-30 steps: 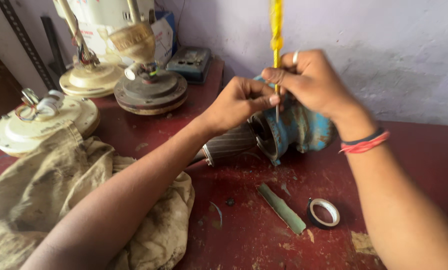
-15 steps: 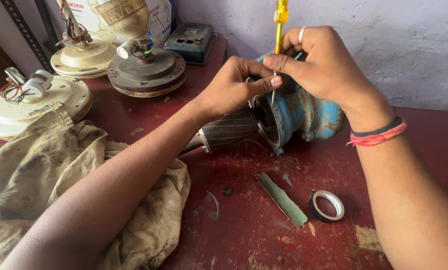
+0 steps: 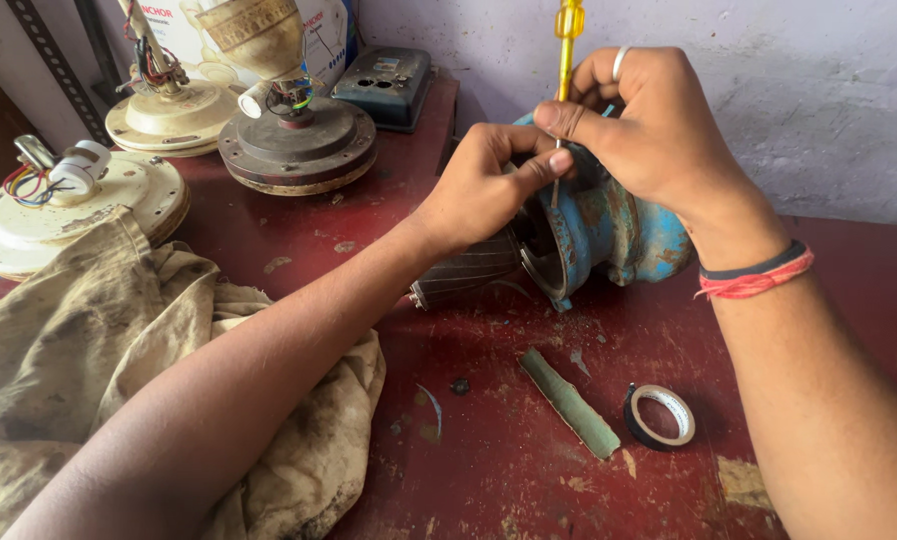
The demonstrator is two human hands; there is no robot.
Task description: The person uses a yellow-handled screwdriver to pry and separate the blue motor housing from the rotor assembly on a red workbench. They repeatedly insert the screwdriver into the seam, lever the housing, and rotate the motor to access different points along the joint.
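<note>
— Scuffed dark-red workbench (image 3: 269, 250) running under a pale plastered wall (image 3: 819, 90); starting at the left?

— Yes. Lying crumpled at the left: stained khaki cloth (image 3: 89, 360). Standing beyond it: cream round ceiling-fan motor housing (image 3: 29, 215) and a brown rusty one (image 3: 297, 145).

— And moving to the middle?

— Reaching in from lower left: left hand (image 3: 479, 185), closed, thumb and forefinger pinching something small at the blue motor's rim; too small to name.

— Where is the thing being worked on?

— Resting on its side at bench centre, just under both hands: worn blue cast-metal electric motor (image 3: 609, 235), its grey ribbed rotor core (image 3: 464, 275) poking out to the left. Long axis running left to right.

— And the tool?

— Standing nearly upright, crossing that axis: thin yellow-handled screwdriver (image 3: 567, 60), tip pointing down into the housing mouth between the two hands. Gripping it from the right: right hand (image 3: 649, 125), fingers curled shut round the shaft, sitting directly above the motor and nearer than the left.

— Further right and nearer?

— Lying loose, well apart from both hands: green flat strip (image 3: 571, 402) and small roll of black tape (image 3: 661, 415).
</note>
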